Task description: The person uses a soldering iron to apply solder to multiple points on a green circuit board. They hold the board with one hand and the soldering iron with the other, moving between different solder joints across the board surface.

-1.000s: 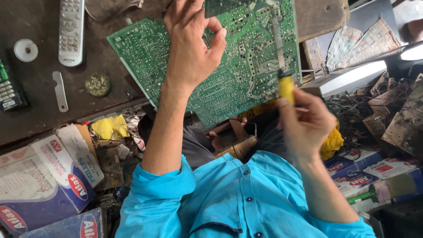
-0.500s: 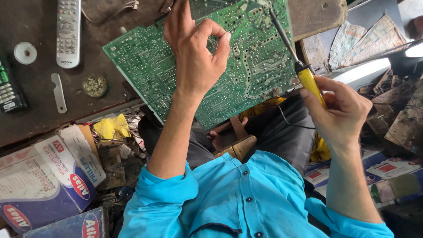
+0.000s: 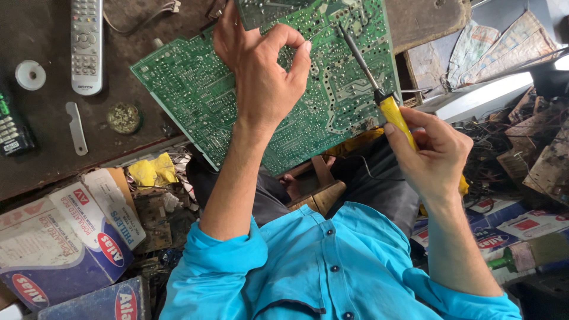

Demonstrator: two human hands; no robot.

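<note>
The green circuit board lay solder-side up on the dark tabletop, its near edge overhanging above the person's lap. It looked stiff, light and flat, dense with silver solder points and pale traces; such a board was probably brittle at the joints and best steadied by its edges or bare margins. The left hand rested on its middle, thumb and forefinger curled into a pinch, though whether anything sat between them could not be told. The right hand was closed around the yellow handle of a soldering iron, a slim tool likely light but hot at the tip, which reached over the board's upper part.
</note>
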